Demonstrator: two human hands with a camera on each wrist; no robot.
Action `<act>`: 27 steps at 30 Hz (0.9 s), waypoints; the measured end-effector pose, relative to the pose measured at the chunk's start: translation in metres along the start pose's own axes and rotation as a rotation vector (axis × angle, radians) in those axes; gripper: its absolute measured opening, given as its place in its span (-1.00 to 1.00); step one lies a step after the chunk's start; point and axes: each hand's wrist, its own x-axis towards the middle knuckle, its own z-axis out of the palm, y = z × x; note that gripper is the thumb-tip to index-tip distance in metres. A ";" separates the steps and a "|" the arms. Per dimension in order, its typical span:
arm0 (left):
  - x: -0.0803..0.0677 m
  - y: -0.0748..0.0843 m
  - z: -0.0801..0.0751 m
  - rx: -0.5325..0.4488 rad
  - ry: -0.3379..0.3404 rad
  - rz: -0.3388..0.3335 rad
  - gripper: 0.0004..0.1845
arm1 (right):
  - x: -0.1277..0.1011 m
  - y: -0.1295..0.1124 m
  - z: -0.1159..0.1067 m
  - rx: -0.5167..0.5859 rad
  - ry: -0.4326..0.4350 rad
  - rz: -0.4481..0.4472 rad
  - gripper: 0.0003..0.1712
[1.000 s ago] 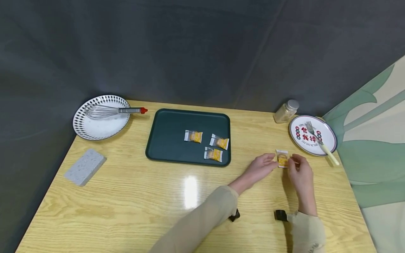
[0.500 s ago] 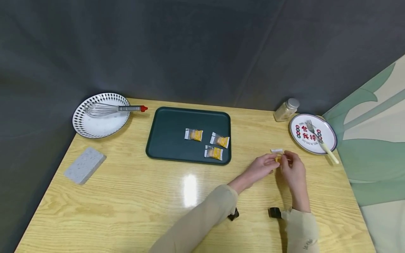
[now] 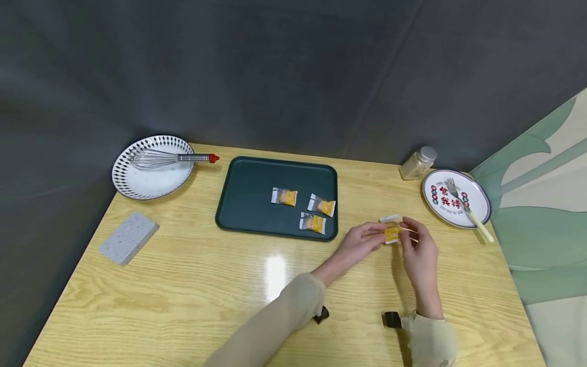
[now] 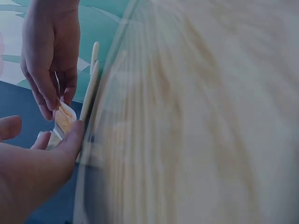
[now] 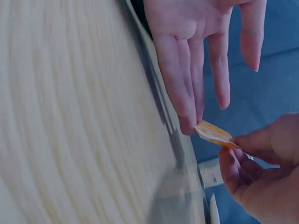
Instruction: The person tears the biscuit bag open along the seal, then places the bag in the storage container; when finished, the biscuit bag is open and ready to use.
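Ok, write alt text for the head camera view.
Two hands hold a small yellow snack packet between them just above a wooden table, right of a dark green tray holding three similar packets. A whisk rests on a patterned plate at far left, and a fork on a plate far right.

Table: pale yellow wooden table point(image 3: 183, 285), grained, glossy lacquer with glare.
Packet: small yellow-and-white snack packet point(image 3: 391, 230), shiny plastic film.
Tray: dark green rectangular tray point(image 3: 247, 204), smooth matt plastic.
Whisk: wire whisk point(image 3: 156, 159), bright metal.
Block: grey sponge block point(image 3: 128, 244), rough, porous.
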 end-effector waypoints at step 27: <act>-0.043 0.040 -0.085 0.179 0.168 0.215 -0.63 | -0.021 -0.057 0.045 0.297 -0.377 0.024 -0.67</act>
